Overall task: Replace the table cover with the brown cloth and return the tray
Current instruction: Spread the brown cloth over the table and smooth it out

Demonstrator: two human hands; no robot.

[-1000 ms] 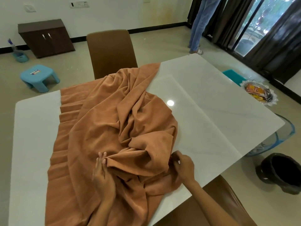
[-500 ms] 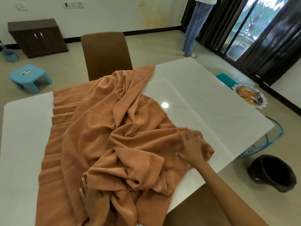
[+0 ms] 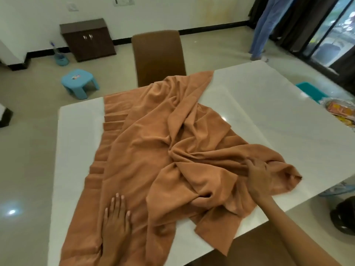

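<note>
Cloth (image 3: pixel 146 150) is on the bench (image 3: pixel 269 104) but bunched mid-top, spreading only half done. Left hand (image 3: pixel 115 217) presses flat at 7 o'clock, fingers straight; right hand (image 3: pixel 258 173) grips a fold at 4 o'clock. Tray (image 3: pixel 342 112) waits off-bench at 3 o'clock.

We have a single wide-angle view, worn on the person's head, looking forward and steeply down across the white surface (image 3: pixel 269 104) from its near edge. Both forearms enter at the bottom, very close; the far chair (image 3: pixel 158 56) and floor curve away beyond.
</note>
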